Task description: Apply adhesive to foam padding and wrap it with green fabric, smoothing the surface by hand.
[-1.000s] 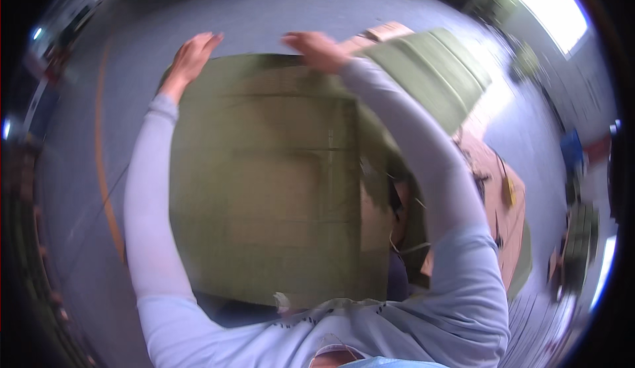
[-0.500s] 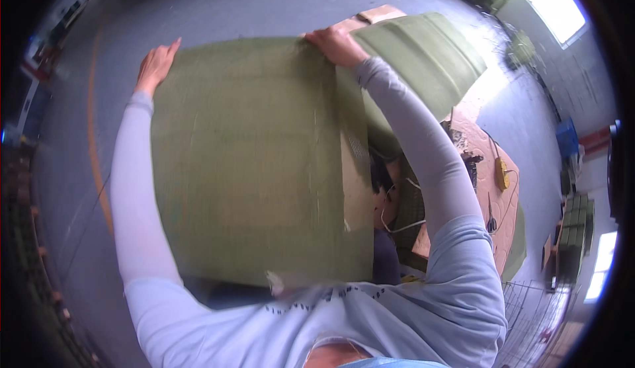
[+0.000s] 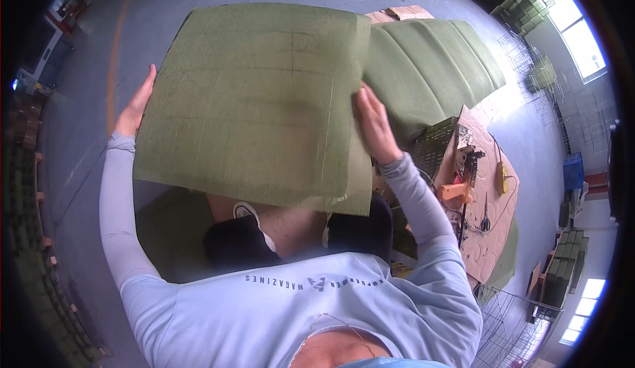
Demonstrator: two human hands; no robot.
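Observation:
A large green mesh sheet (image 3: pixel 245 103) spreads out in front of me above my lap, with faint creases and darker squarish outlines across it. My left hand (image 3: pixel 137 107) lies along its left edge, fingers straight and together. Against the right edge rests my right hand (image 3: pixel 377 123), its fingers also stretched out; the thumbs do not show clearly. Below the sheet's near edge my dark-trousered knees (image 3: pixel 241 245) and a white-edged shoe (image 3: pixel 254 222) are visible. What supports the sheet from underneath is hidden.
Ribbed green padded sheets (image 3: pixel 430 64) lie beyond my right hand. On cardboard (image 3: pixel 499 242) at the right are an orange-handled tool (image 3: pixel 454 193), black scissors (image 3: pixel 486 219) and a yellow power strip (image 3: pixel 503 179). A wire rack (image 3: pixel 509 322) stands at the lower right.
The green mesh sheet has shifted away from me, uncovering my knees and shoe. Both hands have left its far corners and come nearer, down along its side edges.

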